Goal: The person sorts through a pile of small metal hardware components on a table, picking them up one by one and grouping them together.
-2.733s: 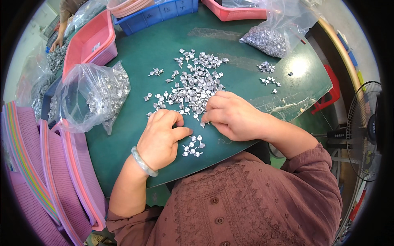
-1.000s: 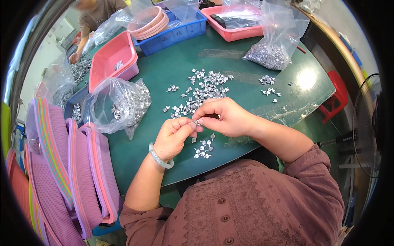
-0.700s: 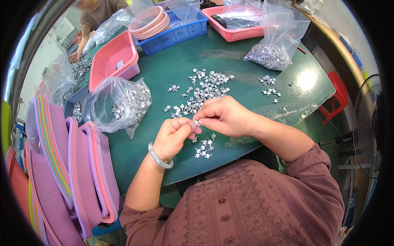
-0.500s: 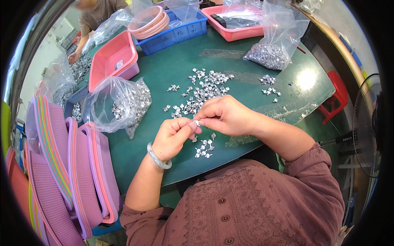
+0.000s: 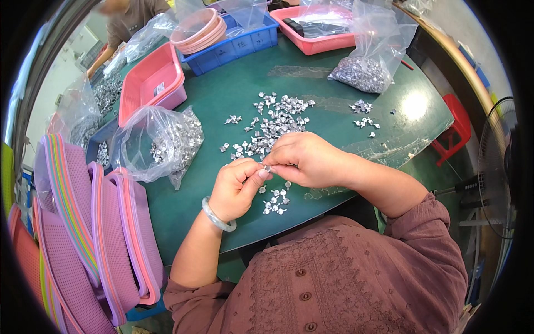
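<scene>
Over the near part of the green table, my left hand (image 5: 236, 186) and my right hand (image 5: 303, 160) meet fingertip to fingertip. Both pinch one small silvery metal part (image 5: 267, 168) between thumbs and forefingers; its finer shape is too small to make out. Just beyond my fingers spreads a loose pile of similar metal parts (image 5: 281, 119). A smaller group of these parts (image 5: 275, 203) lies on the near side of my hands. To the left of my left hand, an open clear plastic bag (image 5: 186, 142) holds many more.
Purple and pink plastic baskets (image 5: 114, 245) lean stacked at the left. Pink trays (image 5: 150, 83), a blue crate (image 5: 233, 47) and another bag of parts (image 5: 361, 74) stand farther back. A fan (image 5: 495, 172) and red stool (image 5: 451, 131) are at the right. Another person (image 5: 130, 25) works far left.
The small metal part has turned slightly between my fingertips, both hands staying together. The other person's hand at the far left has shifted. The view has moved slightly.
</scene>
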`<state>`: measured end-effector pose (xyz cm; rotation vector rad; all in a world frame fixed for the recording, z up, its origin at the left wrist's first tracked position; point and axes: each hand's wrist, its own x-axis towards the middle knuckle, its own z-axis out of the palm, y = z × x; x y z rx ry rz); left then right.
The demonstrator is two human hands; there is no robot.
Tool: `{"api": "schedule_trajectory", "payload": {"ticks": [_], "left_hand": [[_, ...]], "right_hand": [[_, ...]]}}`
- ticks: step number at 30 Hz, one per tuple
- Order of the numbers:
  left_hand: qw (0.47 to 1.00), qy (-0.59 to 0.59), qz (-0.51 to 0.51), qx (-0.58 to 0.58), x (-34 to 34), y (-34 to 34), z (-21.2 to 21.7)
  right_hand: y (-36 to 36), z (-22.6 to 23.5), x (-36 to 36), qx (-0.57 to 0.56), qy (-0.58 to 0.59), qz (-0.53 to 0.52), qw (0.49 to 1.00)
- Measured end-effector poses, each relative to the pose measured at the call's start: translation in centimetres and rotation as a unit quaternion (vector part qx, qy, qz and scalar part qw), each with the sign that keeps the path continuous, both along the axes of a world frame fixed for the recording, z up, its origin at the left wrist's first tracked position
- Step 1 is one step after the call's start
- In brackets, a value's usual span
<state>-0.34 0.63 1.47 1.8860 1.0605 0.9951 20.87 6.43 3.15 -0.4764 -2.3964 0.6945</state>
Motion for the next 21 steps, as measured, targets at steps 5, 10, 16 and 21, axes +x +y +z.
{"api": "schedule_trajectory", "payload": {"ticks": [5, 10, 16, 21], "left_hand": [[0.996, 0.044, 0.018, 0.070, 0.29, 0.00, 0.09], [0.992, 0.059, 0.021, 0.111, 0.34, 0.01, 0.14], [0.993, 0.039, 0.027, 0.104, 0.39, 0.09, -0.28], [0.998, -0.046, 0.010, -0.049, -0.15, -0.07, -0.22]], "right_hand": [[-0.13, -0.33, -0.06, 0.017, 0.015, -0.015, 1.000], [-0.34, -0.46, -0.31, 0.024, 0.034, -0.025, 0.999], [-0.39, -0.55, -0.49, 0.026, 0.051, -0.029, 0.998], [-0.46, -0.05, -0.59, -0.004, 0.032, -0.027, 0.999]]}}
